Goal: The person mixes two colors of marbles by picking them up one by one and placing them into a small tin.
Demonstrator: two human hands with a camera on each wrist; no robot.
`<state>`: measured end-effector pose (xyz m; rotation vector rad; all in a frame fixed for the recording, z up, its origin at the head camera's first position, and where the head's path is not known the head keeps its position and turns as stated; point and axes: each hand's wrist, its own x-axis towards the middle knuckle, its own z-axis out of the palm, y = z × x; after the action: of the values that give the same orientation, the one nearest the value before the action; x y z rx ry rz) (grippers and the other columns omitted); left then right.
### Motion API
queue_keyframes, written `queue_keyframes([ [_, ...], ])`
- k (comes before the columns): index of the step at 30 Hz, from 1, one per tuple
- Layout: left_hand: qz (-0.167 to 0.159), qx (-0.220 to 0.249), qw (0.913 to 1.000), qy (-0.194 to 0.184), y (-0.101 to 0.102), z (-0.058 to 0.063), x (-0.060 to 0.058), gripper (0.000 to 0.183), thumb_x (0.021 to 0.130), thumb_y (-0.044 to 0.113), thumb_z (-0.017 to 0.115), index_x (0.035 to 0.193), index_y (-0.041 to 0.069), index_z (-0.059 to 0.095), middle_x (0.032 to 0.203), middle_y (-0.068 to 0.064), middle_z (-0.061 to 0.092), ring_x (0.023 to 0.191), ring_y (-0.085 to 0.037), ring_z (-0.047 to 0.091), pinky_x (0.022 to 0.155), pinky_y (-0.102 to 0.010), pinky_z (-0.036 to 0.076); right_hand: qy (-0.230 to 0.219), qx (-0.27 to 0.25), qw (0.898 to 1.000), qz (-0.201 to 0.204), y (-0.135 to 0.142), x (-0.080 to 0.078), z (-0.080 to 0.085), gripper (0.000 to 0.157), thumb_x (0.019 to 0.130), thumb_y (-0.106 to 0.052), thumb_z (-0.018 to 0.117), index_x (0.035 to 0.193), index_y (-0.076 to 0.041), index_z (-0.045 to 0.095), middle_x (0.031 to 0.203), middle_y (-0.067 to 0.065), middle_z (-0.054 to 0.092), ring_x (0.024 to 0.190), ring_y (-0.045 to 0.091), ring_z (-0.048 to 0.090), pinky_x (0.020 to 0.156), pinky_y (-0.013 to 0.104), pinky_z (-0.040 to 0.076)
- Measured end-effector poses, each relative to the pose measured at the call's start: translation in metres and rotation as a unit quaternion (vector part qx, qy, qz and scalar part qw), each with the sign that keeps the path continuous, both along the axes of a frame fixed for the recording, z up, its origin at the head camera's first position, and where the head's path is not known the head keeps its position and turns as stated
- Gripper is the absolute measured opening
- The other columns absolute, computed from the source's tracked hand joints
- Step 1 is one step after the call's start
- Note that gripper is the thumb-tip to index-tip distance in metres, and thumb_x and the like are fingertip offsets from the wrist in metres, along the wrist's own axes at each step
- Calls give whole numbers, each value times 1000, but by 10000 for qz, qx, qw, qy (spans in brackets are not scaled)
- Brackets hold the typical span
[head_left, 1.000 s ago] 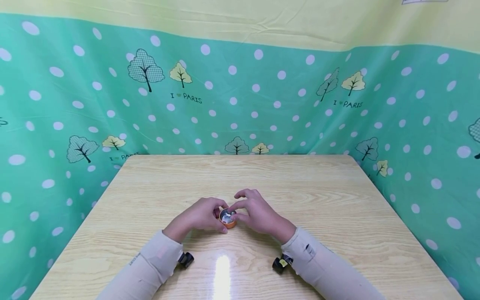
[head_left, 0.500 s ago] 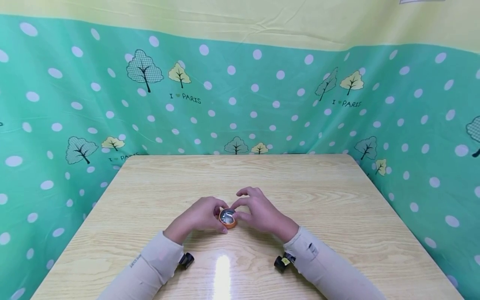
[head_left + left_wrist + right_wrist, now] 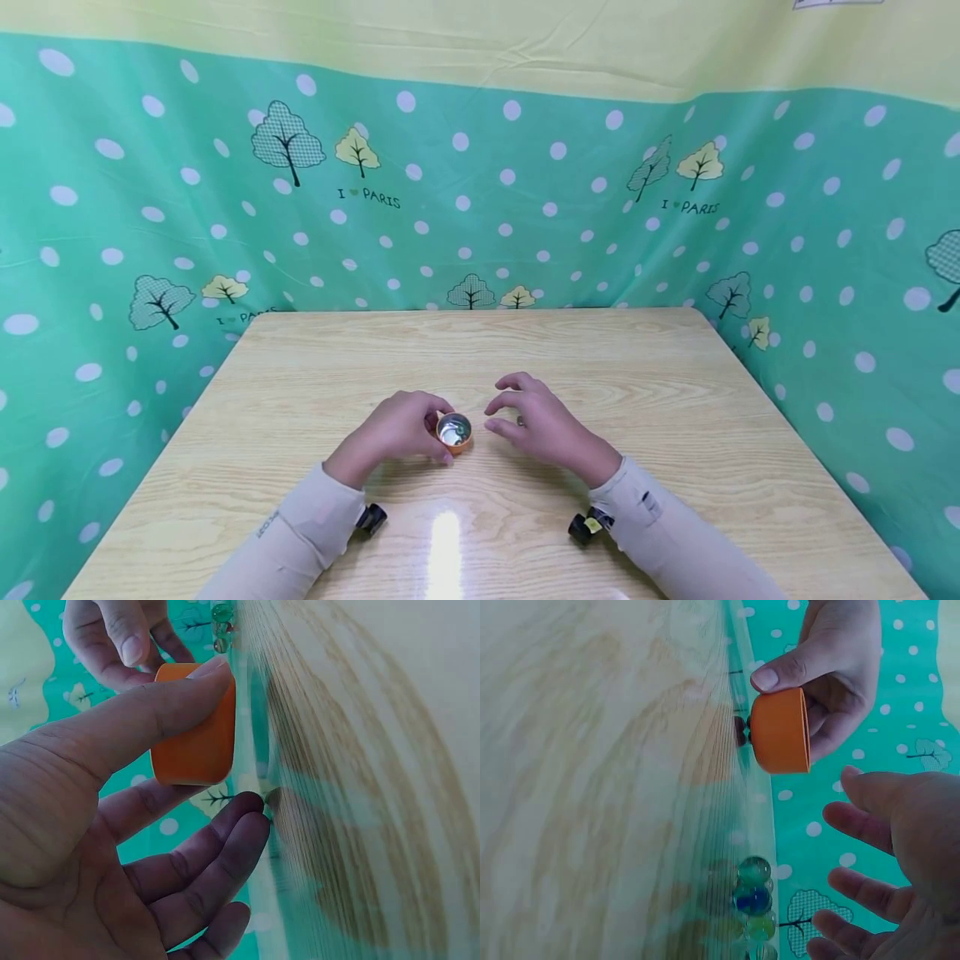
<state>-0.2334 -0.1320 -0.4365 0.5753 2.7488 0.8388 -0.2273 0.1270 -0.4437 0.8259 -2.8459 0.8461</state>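
Observation:
My left hand point(image 3: 405, 427) holds a small orange cup point(image 3: 780, 731) with a shiny metallic inside, its mouth facing up. Thumb and index finger pinch the cup's wall, while the other fingers curl below, close to the tabletop. Inside, in the head view, a greenish spot shows on the bright metal. To the right of the cup, and apart from it, my right hand point(image 3: 536, 421) hovers with relaxed, spread fingers and nothing between them. Several glass marbles point(image 3: 751, 898), green, blue and clear, lie on the table by the right hand, mostly hidden under it in the head view.
A light wood-grain table point(image 3: 480, 350) spreads under both hands. Behind it and along its sides hangs a green and yellow curtain point(image 3: 480, 183) with white dots and trees. Each sleeved wrist carries a small black camera point(image 3: 371, 520).
The right hand's fingers were at the cup's rim; they have drawn away to the right. The left hand keeps the cup in nearly the same place.

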Motion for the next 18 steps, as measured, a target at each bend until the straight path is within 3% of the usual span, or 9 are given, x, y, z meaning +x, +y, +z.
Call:
queue_keyframes([
  [11,25,-28,10000,17,2,-2,0,56,60,29,102,109,18,76,87,5,70,79,-12,61,78,-36,50,-23,-235,9995,-195,16,0,0,9,98,-34,73,102,-27,77,143,7,55,132,31,54,109,52,45],
  [18,103,-56,9999,-15,3,-1,0,57,60,27,102,109,17,76,88,3,71,80,-12,61,79,-37,50,-163,-254,9993,-211,17,-2,-1,11,99,-35,70,102,-27,77,144,7,54,133,30,53,110,52,45],
])
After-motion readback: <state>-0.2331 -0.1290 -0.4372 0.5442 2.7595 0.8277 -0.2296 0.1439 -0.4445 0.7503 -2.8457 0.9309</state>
